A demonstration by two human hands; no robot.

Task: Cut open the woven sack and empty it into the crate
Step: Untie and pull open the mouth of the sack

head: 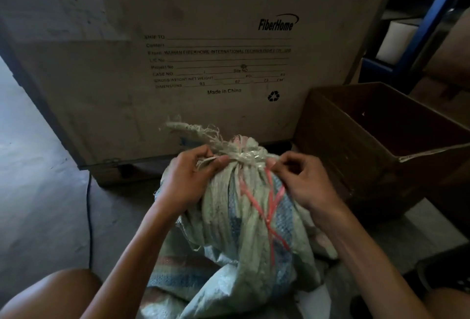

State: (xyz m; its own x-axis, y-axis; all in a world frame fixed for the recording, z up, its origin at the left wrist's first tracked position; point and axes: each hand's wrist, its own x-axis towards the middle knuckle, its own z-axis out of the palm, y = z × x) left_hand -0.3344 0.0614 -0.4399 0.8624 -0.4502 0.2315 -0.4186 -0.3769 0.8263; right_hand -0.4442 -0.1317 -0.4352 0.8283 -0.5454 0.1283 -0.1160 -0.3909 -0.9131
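Printed carton [203, 38], blue rack [429, 20], black cable [88, 217].

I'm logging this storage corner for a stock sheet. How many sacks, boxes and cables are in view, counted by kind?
Woven sack: 1
Printed FiberHome box: 1
Open brown carton: 1
Black cable: 1
Total: 4

Woven sack [244, 229]: coarse plastic weave, matt, frayed at the neck, tied with glossy plastic strip [244, 157]. Open box [381, 140] and big printed carton [203, 51]: matt, scuffed cardboard. Floor [38, 191]: rough concrete.
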